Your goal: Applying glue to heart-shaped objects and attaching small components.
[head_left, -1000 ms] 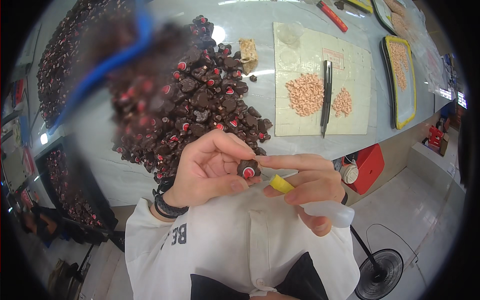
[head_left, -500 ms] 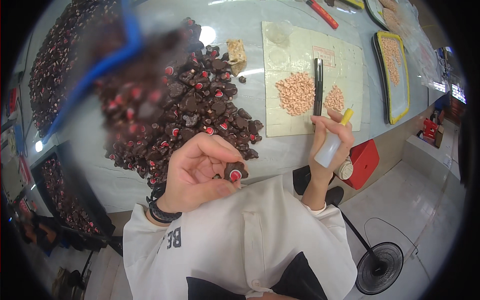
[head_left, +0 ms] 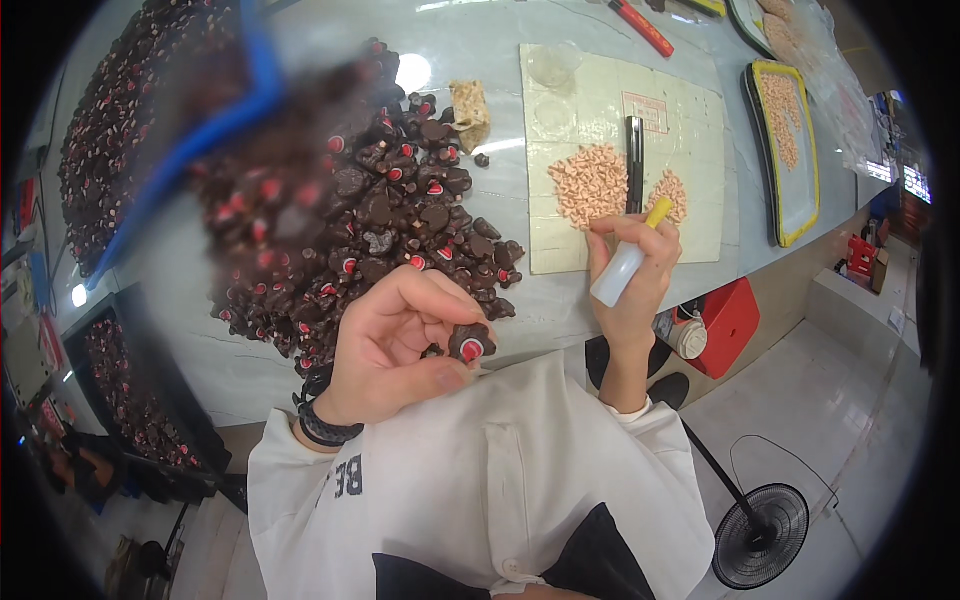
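Note:
My left hand (head_left: 385, 345) pinches a small dark brown moulded piece (head_left: 468, 343) between thumb and fingers. A red patch with a white rim faces up on it. Another dark bit shows partly inside the curled palm. In my right hand (head_left: 640, 280) lies a white squeeze bottle (head_left: 618, 275) with a yellow tip (head_left: 659, 211), pointing away from me. That hand's thumb and forefinger reach the near edge of a heap of small pinkish-beige pieces (head_left: 588, 180). Whether they grip one cannot be made out. Close by, a black pen-like stick (head_left: 635, 160) lies beside a smaller beige heap (head_left: 668, 190).
A pale board (head_left: 700, 240) bears the beige heaps. Many similar dark pieces (head_left: 400, 220) cover the table's left. A blurred blue-edged thing (head_left: 190, 150) hangs before the view there. A yellow-rimmed tray (head_left: 800, 195) is at right. Below stand a red box (head_left: 725, 330) and a fan (head_left: 762, 535).
My right hand has moved left, bringing its fingertips to the larger beige heap, and the bottle has tilted further. The left hand stays nearly still with the dark piece.

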Motion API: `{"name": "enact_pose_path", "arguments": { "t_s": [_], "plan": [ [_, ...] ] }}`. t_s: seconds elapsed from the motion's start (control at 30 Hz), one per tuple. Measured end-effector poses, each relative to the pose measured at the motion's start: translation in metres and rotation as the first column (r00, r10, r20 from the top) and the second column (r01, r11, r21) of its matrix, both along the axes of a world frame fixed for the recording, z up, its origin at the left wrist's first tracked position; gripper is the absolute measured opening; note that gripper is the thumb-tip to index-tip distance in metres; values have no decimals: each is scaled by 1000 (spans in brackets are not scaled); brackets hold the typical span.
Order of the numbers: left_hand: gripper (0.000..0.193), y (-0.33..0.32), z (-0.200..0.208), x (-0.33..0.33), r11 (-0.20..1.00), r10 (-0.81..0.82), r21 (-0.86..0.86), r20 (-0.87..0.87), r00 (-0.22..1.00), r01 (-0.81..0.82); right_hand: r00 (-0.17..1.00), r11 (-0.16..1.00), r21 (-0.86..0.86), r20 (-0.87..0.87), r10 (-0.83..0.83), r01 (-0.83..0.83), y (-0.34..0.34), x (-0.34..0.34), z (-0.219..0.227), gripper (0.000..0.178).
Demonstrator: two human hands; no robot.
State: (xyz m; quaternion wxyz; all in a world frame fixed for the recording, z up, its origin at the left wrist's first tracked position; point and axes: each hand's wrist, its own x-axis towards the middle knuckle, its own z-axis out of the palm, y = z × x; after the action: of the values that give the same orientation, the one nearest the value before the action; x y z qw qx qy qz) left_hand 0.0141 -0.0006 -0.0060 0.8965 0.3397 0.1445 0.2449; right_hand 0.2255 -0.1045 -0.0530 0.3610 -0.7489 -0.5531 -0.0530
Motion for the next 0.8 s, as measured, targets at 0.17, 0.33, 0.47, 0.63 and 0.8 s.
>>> {"name": "enact_pose_path", "arguments": {
  "t_s": [0.17, 0.33, 0.47, 0.63, 0.8],
  "plan": [
    [34, -1, 2, 0, 998, -64, 4, -22, 998, 64, 1000, 1000, -24, -24, 14, -14, -3, 2, 0, 37],
    [55, -3, 11, 9, 926, -250, 187, -345, 905, 327, 892, 945, 275, -361, 271, -176, -1, -27, 47, 48],
    [61, -6, 9, 7, 907, -270, 222, -343, 900, 357, 817, 895, 105, -373, 440, -434, 11, -34, 65, 49],
    [57, -5, 9, 9, 926, -186, 264, -307, 933, 271, 768, 906, 240, -480, 424, -349, 16, -41, 52, 36],
    [57, -7, 7, 7, 892, -186, 352, -282, 941, 282, 732, 889, 291, -506, 457, -354, 15, -42, 58, 43]
  ]
}}
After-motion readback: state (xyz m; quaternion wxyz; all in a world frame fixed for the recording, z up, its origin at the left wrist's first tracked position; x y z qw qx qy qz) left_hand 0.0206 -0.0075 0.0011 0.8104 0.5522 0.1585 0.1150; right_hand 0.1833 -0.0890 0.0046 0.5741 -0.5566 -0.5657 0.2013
